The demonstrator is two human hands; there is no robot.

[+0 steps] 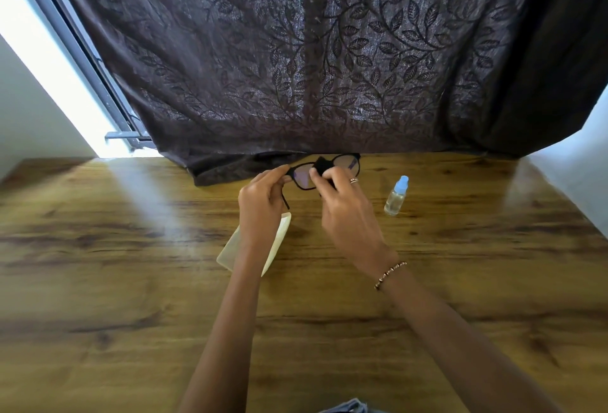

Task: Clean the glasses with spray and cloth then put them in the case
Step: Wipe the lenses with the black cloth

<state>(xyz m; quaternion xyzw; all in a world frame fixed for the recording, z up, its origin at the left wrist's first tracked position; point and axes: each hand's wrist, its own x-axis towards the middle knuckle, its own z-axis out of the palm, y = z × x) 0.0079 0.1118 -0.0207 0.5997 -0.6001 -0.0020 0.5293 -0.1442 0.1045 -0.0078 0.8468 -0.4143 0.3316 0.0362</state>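
Nearest to me, two bare forearms reach out over the brown wood-grain table, the right one wearing a beaded bracelet at the wrist. Under the left wrist lies the pale cream, translucent glasses case, flat on the table and partly hidden by the arm; I cannot tell whether it is open. A little farther and to the right stands the small clear spray bottle with the pale blue cap, upright and well apart from both hands.

Beyond the case, both hands hold the black-framed glasses up off the table, near the far edge. The left hand is curled, thumb and fingertips pinched shut on the left end of the frame near the hinge, the temple arm hanging down past the palm. The right hand, a ring on one finger, has its fingers closed on the small black cleaning cloth, pressing it against the frame around the bridge and the inner edge of the left lens.

The step in hand looks like wiping. To do it well, I'd say keep the left grip on the frame only, never on the glass, sandwich each lens in the cloth between thumb and finger, rub lightly in small circles, and work across to the right lens too.

Farthest back hangs a dark brown curtain with a leaf pattern, its hem resting on the table
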